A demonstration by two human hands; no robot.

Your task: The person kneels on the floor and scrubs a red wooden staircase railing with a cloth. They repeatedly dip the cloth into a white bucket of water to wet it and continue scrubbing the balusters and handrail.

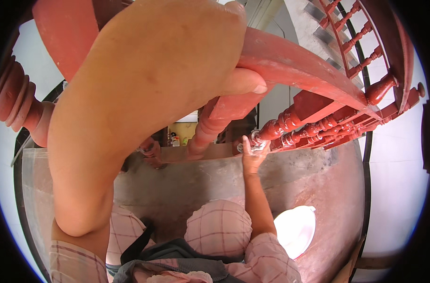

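Observation:
Close to the camera, my left forearm crosses the upper left of the view. My left hand [232,46] rests over the red-painted handrail [299,67], its thumb along the near side; the other fingers are mostly hidden. Lower and farther off, my right hand [255,157] is around the lower end of a turned red baluster [276,129]. Something white and wet-looking, a cloth or foam, shows between that hand and the baluster; I cannot tell which. White smears mark several neighbouring balusters [319,125].
A white basin [295,230] stands on the worn reddish-grey floor [215,184], right of my knee [218,226]. Another turned baluster [206,131] stands ahead. A stair railing [363,39] rises beside grey-edged steps at upper right. Through the balusters, small items [175,138] show below.

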